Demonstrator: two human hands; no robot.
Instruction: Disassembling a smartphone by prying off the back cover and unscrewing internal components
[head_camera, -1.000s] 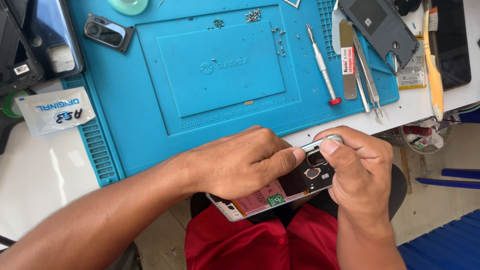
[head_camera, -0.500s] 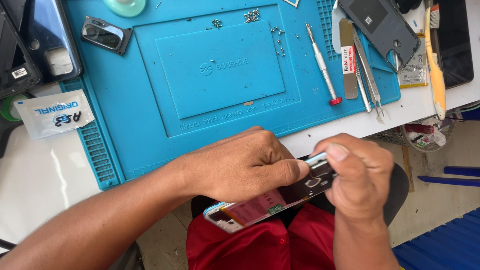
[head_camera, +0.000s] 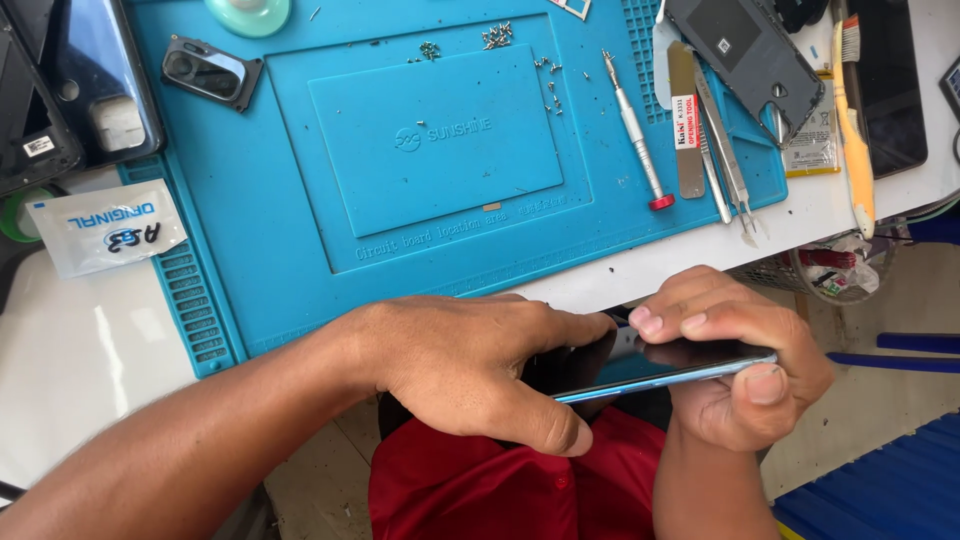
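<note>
Here, a slim smartphone (head_camera: 660, 368) with a blue edge and a dark, glossy face is held below the near edge of the bench (head_camera: 80, 370), above the person's red-clothed lap, tilted so that its thin side shows toward the camera. The left hand (head_camera: 470, 375) is clenched over the phone's left half from above, its thumb pressed along the lower edge and its index finger stretched across the top. The right hand (head_camera: 735, 365) grasps the phone's right end, thumb under the corner and fingertips curled onto the upper face, touching the left index finger.

Just beyond the hands, a large blue repair mat (head_camera: 300, 210) covers most of the bench. Small loose screws (head_camera: 495, 37) lie scattered near its far edge. A silver screwdriver with a red cap (head_camera: 633, 132) rests on the mat's right part, beside a flat metal opening tool (head_camera: 686, 135) and a pair of tweezers (head_camera: 725, 160). Farther right lie a dark grey phone back cover (head_camera: 750, 55) and a yellow-handled brush (head_camera: 855, 130). At the mat's far left corner sits a dark camera module frame (head_camera: 205, 70), and a pale green round object (head_camera: 250, 12) is cut off by the picture's top. Left of the mat are a dark phone housing (head_camera: 70, 90) and a small clear white packet (head_camera: 105, 238) on the white bench top.
</note>
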